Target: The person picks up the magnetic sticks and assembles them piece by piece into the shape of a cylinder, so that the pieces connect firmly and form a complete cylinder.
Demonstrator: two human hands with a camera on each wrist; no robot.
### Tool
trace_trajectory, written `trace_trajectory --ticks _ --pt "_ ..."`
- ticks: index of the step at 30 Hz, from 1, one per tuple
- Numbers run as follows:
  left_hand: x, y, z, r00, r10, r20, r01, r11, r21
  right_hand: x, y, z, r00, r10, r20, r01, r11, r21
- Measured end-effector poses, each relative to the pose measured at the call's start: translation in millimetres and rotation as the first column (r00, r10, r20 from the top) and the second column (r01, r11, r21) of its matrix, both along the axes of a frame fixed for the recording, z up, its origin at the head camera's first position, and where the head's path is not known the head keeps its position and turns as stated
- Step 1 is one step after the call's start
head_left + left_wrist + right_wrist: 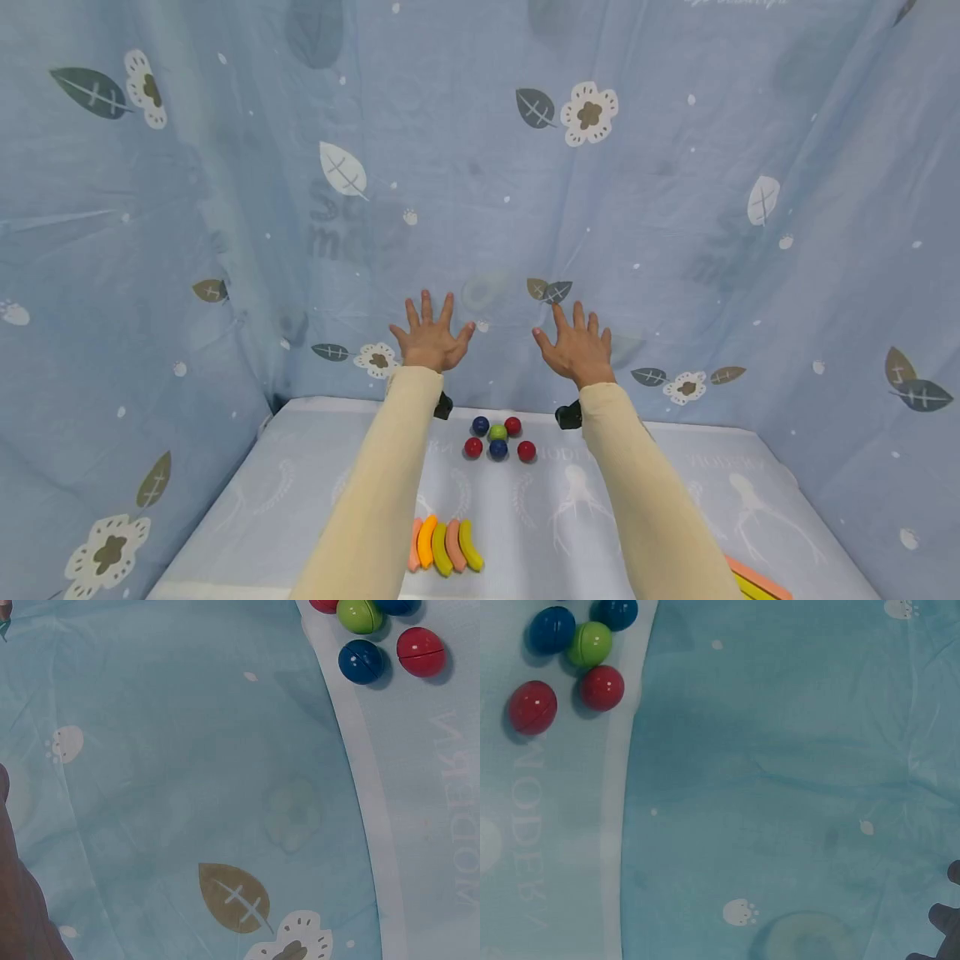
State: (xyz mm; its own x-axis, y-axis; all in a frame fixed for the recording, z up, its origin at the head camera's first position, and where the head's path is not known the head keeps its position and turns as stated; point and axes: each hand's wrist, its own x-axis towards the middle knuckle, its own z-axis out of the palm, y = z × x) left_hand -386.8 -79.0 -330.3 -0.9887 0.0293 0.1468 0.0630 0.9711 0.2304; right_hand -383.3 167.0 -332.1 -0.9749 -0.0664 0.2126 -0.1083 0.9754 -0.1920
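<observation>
Both hands are raised in front of the blue cloth backdrop, beyond the table's far edge, holding nothing. The left hand spreads its fingers wide, palm away from the head camera. To its right, the right hand is held out with fingers straight and thumb apart. Below and between them, a cluster of glossy balls sits on the table: a green ball, two blue balls and three red balls. Nearer the body lies a row of curved banana-shaped pieces in yellow, orange and pink, partly hidden by the left sleeve.
A pale patterned cloth covers the table. Blue cloth with leaves and flowers hangs behind and at both sides. Pink and yellow strips lie at the near right, partly behind the right sleeve. Dark wrist cameras sit at the cuffs.
</observation>
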Motion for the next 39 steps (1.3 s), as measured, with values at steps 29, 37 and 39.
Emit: trace_trajectory --ticks 29,37,39 --pt "34.3 -11 -17.4 0.974 -0.172 -0.146 0.167 0.985 -0.049 21.3 -13 -24.2 0.981 0.158 -0.116 -0.154 0.987 0.05" --pt "98.6 -22 -58.2 0.909 -0.3 -0.289 0.304 0.952 -0.032 57.6 -11 -67.8 0.947 0.28 -0.154 -0.278 0.96 0.038" --pt "115.9 -24 -73.0 0.895 -0.309 -0.322 0.312 0.949 -0.042 67.2 -10 -78.6 0.944 0.293 -0.151 -0.291 0.956 0.035"
